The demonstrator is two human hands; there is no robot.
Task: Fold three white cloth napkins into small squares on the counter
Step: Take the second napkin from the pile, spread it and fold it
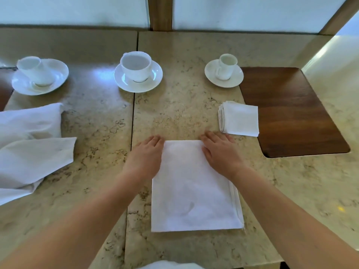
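Observation:
A white napkin folded into a long rectangle lies flat on the stone counter in front of me. My left hand rests flat with straight fingers on its far left corner. My right hand lies flat on its far right corner. A finished small folded square napkin sits to the right, partly on a dark wooden mat. Unfolded white napkins lie crumpled at the left edge.
Three white cups on saucers stand along the back: left, middle, right. A seam in the counter runs front to back. A wall with a wooden post closes the far side.

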